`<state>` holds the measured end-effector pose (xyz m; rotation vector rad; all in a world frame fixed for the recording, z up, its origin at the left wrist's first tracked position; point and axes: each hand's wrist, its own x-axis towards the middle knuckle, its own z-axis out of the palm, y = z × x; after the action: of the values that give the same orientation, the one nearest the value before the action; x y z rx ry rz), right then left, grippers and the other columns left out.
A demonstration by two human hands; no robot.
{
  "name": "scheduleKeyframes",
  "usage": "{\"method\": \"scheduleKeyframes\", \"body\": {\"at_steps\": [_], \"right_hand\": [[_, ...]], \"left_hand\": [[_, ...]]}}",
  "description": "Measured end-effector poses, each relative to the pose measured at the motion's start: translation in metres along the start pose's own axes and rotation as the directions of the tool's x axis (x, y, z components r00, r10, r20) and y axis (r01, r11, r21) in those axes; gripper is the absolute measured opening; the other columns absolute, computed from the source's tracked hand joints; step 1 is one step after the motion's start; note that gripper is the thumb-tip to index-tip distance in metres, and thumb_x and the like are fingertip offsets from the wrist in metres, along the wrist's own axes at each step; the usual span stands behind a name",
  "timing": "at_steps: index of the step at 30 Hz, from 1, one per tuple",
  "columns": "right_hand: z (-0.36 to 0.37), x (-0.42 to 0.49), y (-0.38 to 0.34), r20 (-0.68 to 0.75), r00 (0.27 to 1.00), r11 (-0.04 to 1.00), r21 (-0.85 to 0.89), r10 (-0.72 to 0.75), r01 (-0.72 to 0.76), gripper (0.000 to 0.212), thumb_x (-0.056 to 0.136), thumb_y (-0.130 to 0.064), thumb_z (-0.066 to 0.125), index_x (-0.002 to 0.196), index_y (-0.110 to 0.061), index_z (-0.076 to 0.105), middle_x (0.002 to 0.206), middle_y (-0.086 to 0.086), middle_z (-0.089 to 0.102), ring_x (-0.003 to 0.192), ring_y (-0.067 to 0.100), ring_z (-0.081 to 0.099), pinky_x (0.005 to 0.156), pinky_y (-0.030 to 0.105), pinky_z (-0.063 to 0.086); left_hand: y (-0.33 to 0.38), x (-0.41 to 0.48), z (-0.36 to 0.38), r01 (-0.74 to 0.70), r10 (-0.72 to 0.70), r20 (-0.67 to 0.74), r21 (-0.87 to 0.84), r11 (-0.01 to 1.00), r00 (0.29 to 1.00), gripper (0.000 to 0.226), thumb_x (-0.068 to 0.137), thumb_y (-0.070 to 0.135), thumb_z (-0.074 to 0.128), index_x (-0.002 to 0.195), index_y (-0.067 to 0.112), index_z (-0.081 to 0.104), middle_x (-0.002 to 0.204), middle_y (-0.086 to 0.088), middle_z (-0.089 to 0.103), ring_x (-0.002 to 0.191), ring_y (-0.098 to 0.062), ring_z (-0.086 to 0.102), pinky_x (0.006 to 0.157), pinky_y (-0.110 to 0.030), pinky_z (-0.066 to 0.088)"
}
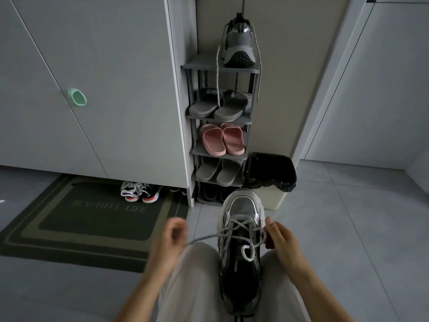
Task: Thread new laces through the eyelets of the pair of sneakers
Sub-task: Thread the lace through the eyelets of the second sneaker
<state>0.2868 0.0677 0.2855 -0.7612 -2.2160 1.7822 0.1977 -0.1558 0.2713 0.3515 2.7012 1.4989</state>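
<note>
Grey mesh and silver overlays cover the sneaker (242,206) that lies lengthwise between the person's thighs, toe pointing away toward the shoe rack (220,69), heel toward the body. Its pale speckled lace (202,239) criss-crosses the upper eyelets, and one loose end curls into a small loop over the dark tongue. The other end runs out taut to the left, where the left hand (170,238) pinches it between curled fingers and thumb, well clear of the shoe. The right hand (281,238) is curled against the sneaker's right edge at the eyelets, thumb up, gripping the shoe there; a strand of lace reaches this hand, but I cannot tell whether the fingers also pinch it. Something small and red shows just under the palm.

The second sneaker (239,43) of the pair stands toe-down on the rack's top shelf, its laces dangling past the shelf below. Lower shelves hold grey slides (209,105), pink slides (222,139), more grey slides and dark shoes at the bottom. A cream bin (275,199) lined with a black bag stands just beside the rack. To the left lies a dark doormat (92,228) lettered "BEAUTIFUL LIFE", and black, white and red trainers (140,192) sit under the cabinet, whose door carries a mint-green handle (77,96).
</note>
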Motion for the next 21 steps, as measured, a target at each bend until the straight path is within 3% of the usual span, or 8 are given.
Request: {"method": "scheduleKeyframes", "body": {"at_steps": [3,5,9,14,18,21], "right_hand": [[0.0,0.0,-0.004,0.086,0.995,0.998,-0.057,0.046,-0.041,0.043,0.089,-0.04,0.05,0.055,-0.013,0.05,0.051,-0.003,0.044,0.051,0.011,0.039,0.054,0.023,0.032],[0.001,-0.001,-0.005,0.096,0.993,0.997,-0.044,0.073,-0.069,0.041,0.086,-0.035,0.058,0.052,-0.014,0.049,0.047,-0.003,0.04,0.048,0.012,0.035,0.051,0.023,0.029],[0.005,-0.001,-0.012,0.139,0.954,0.889,0.348,0.265,-0.298,0.037,0.084,-0.023,0.061,0.05,-0.015,0.048,0.042,-0.003,0.034,0.039,0.01,0.027,0.046,0.024,0.024],[0.001,-0.001,-0.019,0.21,0.924,0.738,0.556,0.32,-0.382,0.033,0.088,-0.023,0.055,0.057,-0.013,0.055,0.048,-0.001,0.046,0.037,0.008,0.032,0.042,0.019,0.03],[0.001,-0.001,-0.018,0.179,0.955,0.848,0.441,0.239,-0.294,0.023,0.088,-0.017,0.056,0.07,-0.006,0.064,0.053,0.0,0.049,0.044,0.01,0.036,0.05,0.021,0.033],[0.007,-0.002,-0.019,0.123,0.976,0.9,0.378,0.182,-0.216,0.014,0.086,-0.013,0.059,0.074,-0.007,0.06,0.057,0.0,0.048,0.048,0.009,0.036,0.054,0.022,0.035]], "left_hand": [[0.03,-0.015,0.037,-0.184,0.184,0.272,-0.027,0.983,0.945,0.017,0.086,0.009,0.059,0.095,0.023,0.056,0.092,0.01,0.058,0.075,0.001,0.056,0.068,-0.002,0.036],[0.035,-0.016,0.048,-0.188,0.19,0.237,-0.03,0.982,0.953,0.012,0.087,0.01,0.057,0.097,0.015,0.059,0.09,0.009,0.058,0.077,-0.001,0.055,0.068,-0.003,0.036],[0.027,-0.009,0.04,-0.188,0.195,0.199,-0.055,0.981,0.96,0.004,0.083,0.012,0.064,0.084,0.008,0.065,0.071,0.013,0.058,0.068,0.0,0.056,0.063,-0.006,0.037],[-0.002,0.001,-0.005,-0.027,0.029,0.085,-0.025,0.999,0.996,0.01,0.078,0.005,0.068,0.071,0.009,0.063,0.063,0.003,0.062,0.064,-0.004,0.057,0.056,-0.009,0.04],[-0.031,0.001,-0.035,0.129,-0.137,0.041,0.161,0.979,0.99,0.024,0.08,0.006,0.066,0.064,0.021,0.055,0.068,0.002,0.06,0.063,-0.01,0.055,0.057,-0.021,0.041],[-0.03,-0.001,-0.028,0.095,-0.153,0.168,0.311,0.945,0.974,0.022,0.08,0.013,0.067,0.072,0.029,0.054,0.081,0.008,0.059,0.078,-0.013,0.059,0.071,-0.03,0.047]]}}
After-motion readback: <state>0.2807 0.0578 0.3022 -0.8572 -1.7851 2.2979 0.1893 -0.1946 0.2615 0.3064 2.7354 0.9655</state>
